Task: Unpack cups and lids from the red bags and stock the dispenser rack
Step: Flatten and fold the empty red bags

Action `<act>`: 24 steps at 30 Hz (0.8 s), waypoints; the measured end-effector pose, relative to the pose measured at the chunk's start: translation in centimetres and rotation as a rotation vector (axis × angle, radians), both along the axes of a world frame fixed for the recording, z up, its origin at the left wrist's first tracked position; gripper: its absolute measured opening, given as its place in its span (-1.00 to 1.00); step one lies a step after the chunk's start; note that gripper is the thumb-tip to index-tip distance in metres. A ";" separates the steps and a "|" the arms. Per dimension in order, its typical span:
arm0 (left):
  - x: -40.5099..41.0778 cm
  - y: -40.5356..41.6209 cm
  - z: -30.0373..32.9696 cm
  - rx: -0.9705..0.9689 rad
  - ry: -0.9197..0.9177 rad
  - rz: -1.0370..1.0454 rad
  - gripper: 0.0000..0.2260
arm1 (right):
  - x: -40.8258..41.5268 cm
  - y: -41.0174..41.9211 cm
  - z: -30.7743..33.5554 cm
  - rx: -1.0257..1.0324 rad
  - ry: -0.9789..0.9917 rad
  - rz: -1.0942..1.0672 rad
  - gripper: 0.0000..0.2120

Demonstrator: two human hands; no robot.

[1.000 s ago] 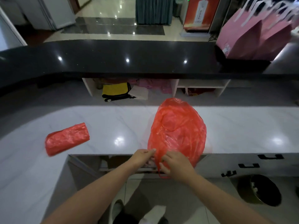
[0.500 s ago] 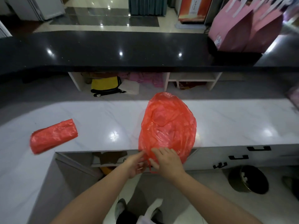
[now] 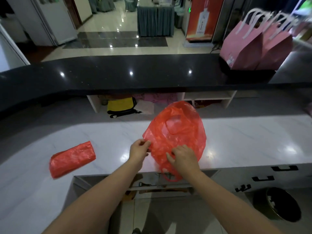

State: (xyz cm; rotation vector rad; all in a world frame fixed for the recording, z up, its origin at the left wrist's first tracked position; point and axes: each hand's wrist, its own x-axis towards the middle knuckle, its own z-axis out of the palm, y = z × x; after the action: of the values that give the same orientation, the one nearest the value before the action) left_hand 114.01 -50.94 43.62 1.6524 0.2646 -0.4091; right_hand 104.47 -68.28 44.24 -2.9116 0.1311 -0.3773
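Note:
A large red plastic bag (image 3: pixel 179 130) lies on the white marble counter (image 3: pixel 244 141), bulging, with its handle loop hanging over the front edge. My left hand (image 3: pixel 139 149) pinches the bag's left edge. My right hand (image 3: pixel 183 157) grips the bag's near end by the handles. What the bag holds is hidden by the plastic. A second, smaller red bag (image 3: pixel 72 158), rolled into a bundle, rests on the counter to the left, away from both hands.
A raised black counter (image 3: pixel 135 73) runs along the back, with pink paper bags (image 3: pixel 256 48) on its right end. Open shelves (image 3: pixel 207 98) below it hold a yellow bag. A dark bin (image 3: pixel 280 204) stands on the floor at the right.
My hands have moved up from the counter's front edge onto the bag. The left hand has shifted left and pulls the bag's edge outward, spreading the plastic.

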 end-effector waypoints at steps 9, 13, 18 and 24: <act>7.2 7.9 7.0 0.407 -0.554 0.108 -0.97 | 5.3 0.9 3.1 0.256 0.006 -0.082 -0.94; 7.0 9.9 6.3 0.560 -0.731 0.097 -0.92 | 5.8 1.3 2.8 0.390 -0.012 -0.153 -0.90; 3.4 10.3 1.3 0.679 -0.742 -0.226 -0.91 | 4.6 0.5 0.1 0.302 0.104 -0.175 -0.85; -0.7 10.3 -3.1 0.534 -0.632 -0.326 -0.86 | 2.7 -1.5 -2.7 0.352 0.228 -0.289 -0.76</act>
State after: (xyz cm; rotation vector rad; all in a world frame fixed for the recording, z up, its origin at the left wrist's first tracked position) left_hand 113.28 -40.61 40.50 2.2654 -0.4084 -0.0324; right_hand 107.14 -69.76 41.53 -2.5757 0.5930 -0.0517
